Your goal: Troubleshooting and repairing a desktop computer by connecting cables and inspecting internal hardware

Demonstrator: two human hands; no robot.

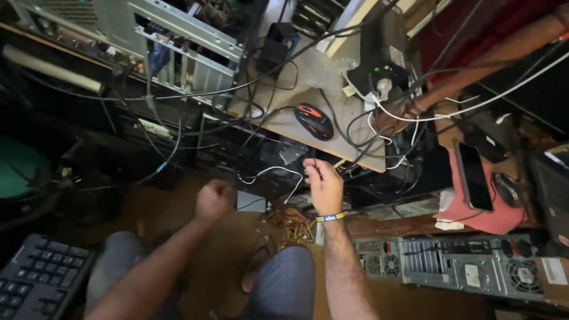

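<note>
white wire (269, 172): thin, pale, slack; it runs in a loose curve from a low loop on the left up to the fingertips of the right hand.
wire's far end: pinched at the right hand, with a short tail dropping down and to the left from the hand.
wire's place: hanging in front of the dark computer cases under the edge of the desk, above the brown floor.
wire's near end: it fades into the dark clutter at the left; where it ends cannot be told.
</note>
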